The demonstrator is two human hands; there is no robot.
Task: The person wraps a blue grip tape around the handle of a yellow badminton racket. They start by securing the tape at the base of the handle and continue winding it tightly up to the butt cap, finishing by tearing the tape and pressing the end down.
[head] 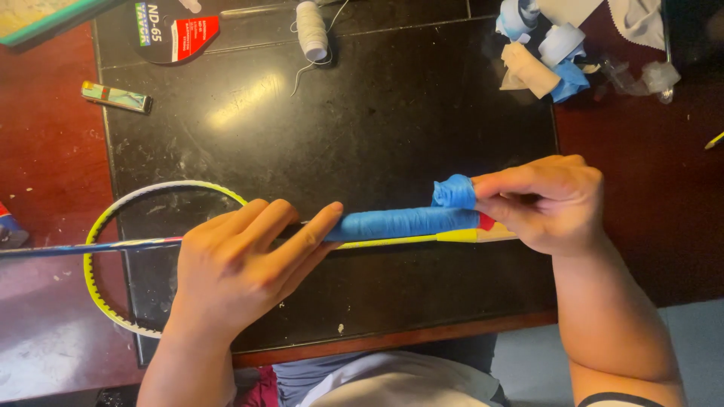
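Head view: blue grip tape pinched in right hand fingers; left hand fingers clamp racket handle.

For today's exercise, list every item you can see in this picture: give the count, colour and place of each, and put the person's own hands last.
Racket handle: one, wrapped in blue grip tape, centre, held across the mat.
Tape end: one, blue, bunched at the right-hand fingertips.
Racket frame: one, yellow and white, lower left.
Mat: one, black, on the red-brown table.
Thread spool: one, white, top centre.
Round label: one, black and red, top left.
Small packet: one, multicoloured, left.
Tape scraps: several, blue, white and beige, top right.
Left hand: one, on the handle's inner end.
Right hand: one, at the handle's butt end, pinching the tape end.
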